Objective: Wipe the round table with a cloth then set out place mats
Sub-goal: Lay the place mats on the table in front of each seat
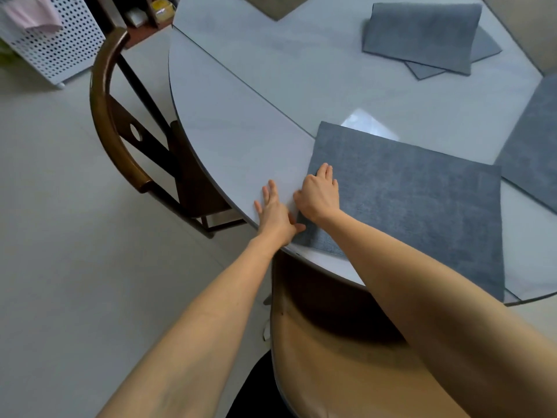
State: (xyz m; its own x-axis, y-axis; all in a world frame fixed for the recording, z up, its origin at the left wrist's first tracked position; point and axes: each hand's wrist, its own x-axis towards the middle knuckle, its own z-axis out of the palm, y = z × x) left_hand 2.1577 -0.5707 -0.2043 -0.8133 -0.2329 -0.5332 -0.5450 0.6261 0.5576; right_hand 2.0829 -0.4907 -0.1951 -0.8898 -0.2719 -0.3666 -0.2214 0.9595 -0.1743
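Note:
A grey place mat lies flat on the round pale table, close to the near edge. My left hand rests on the table just left of the mat with its fingers spread and its thumb touching the mat's near-left corner. My right hand lies on the mat's left edge, fingers pressing down on the fabric and thumb off the edge. A folded grey cloth sits at the far side on top of a thinner grey mat. Another grey mat lies at the right edge of the view.
A dark wooden chair stands tucked in at the table's left. A second chair with a tan seat is right under my arms. Beige mats lie at the far rim. A white perforated basket stands on the floor at far left.

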